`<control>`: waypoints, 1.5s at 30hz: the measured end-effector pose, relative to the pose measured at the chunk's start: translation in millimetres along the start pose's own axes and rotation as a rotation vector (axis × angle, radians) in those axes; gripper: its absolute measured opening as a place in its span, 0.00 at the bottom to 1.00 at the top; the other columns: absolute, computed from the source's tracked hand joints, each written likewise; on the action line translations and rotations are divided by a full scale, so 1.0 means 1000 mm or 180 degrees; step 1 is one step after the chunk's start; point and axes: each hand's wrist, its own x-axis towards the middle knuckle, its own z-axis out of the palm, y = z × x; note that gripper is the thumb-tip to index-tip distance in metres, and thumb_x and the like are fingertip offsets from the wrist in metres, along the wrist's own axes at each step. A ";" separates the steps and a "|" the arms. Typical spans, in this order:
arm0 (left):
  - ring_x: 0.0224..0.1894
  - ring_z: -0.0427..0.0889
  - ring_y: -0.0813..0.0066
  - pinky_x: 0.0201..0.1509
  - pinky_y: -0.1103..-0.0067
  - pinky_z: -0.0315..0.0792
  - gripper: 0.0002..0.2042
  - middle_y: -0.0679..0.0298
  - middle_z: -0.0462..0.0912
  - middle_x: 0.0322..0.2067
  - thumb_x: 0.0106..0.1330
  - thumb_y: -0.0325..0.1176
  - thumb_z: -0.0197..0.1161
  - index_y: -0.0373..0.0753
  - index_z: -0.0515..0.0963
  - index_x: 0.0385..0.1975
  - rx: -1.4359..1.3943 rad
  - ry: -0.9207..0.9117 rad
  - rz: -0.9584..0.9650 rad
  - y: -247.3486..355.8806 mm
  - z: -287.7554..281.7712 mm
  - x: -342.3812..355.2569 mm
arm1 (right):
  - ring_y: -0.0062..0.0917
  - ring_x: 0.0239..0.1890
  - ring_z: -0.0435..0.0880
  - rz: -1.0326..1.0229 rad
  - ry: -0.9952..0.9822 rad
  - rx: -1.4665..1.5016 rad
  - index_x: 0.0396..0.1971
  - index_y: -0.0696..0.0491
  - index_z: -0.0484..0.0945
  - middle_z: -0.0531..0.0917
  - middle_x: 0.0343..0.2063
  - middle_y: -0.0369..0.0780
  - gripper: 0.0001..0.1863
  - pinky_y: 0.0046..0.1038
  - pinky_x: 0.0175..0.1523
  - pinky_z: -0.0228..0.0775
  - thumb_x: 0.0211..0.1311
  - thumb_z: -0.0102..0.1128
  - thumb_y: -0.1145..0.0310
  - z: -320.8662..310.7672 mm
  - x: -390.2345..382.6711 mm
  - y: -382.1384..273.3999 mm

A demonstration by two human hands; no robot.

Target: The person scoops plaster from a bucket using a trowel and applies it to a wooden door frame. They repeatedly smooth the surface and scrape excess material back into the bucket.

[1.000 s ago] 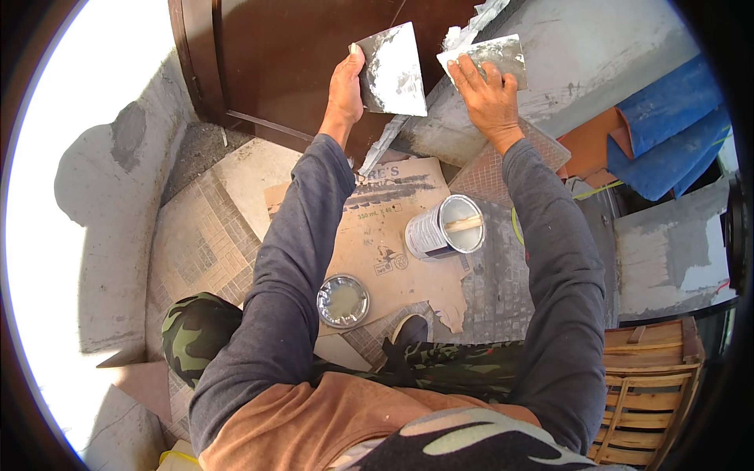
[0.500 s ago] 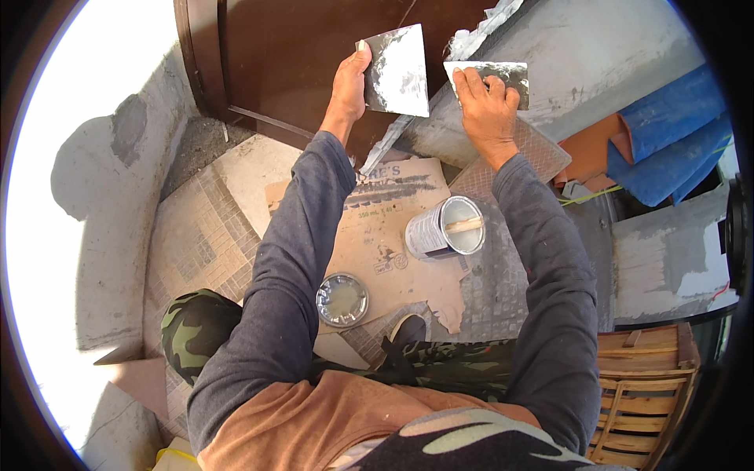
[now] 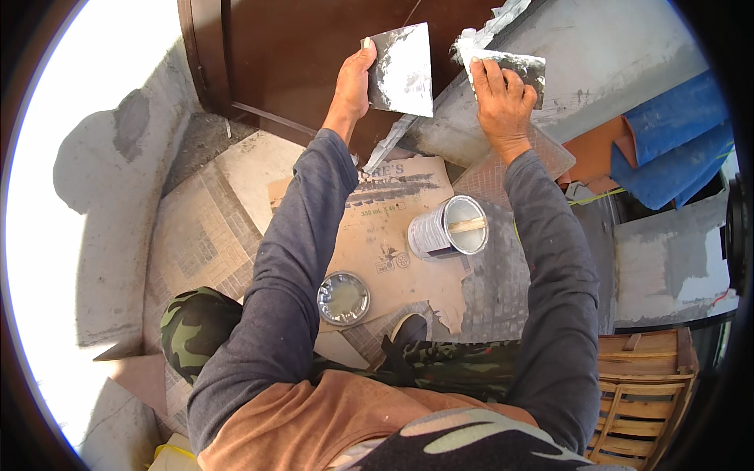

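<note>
My left hand (image 3: 351, 88) is closed on the edge of a square metal plate (image 3: 402, 71) smeared with white paste, its thumb on top. In my right hand (image 3: 503, 106) is a flat putty knife (image 3: 525, 69), also smeared with white; my fingers press along its face. The putty knife's left corner is at the white paste (image 3: 493, 27) along the edge of the grey wall (image 3: 585, 71). Below my hands an open paint can (image 3: 440, 228) with a pale stick (image 3: 466, 225) across its mouth stands on flattened cardboard (image 3: 369, 235).
A round can lid (image 3: 343, 299) lies on the cardboard. A brown door (image 3: 290, 63) stands ahead. To the right are a blue sheet (image 3: 679, 133), a loose tile (image 3: 542, 161) and a wooden crate (image 3: 640, 392). On the left rises a rough wall (image 3: 118, 259).
My right hand has moved the putty knife up and to the right along the wall edge. The plate in my left hand has shifted slightly right.
</note>
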 end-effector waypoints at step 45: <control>0.40 0.83 0.76 0.49 0.76 0.78 0.23 0.62 0.84 0.42 0.77 0.50 0.51 0.33 0.78 0.48 -0.0163 -0.0011 -0.0059 -0.002 -0.001 0.001 | 0.22 0.44 0.73 -0.0091 -0.0067 -0.0019 0.53 0.37 0.81 0.77 0.48 0.23 0.20 0.32 0.47 0.58 0.59 0.60 0.64 -0.007 0.023 0.038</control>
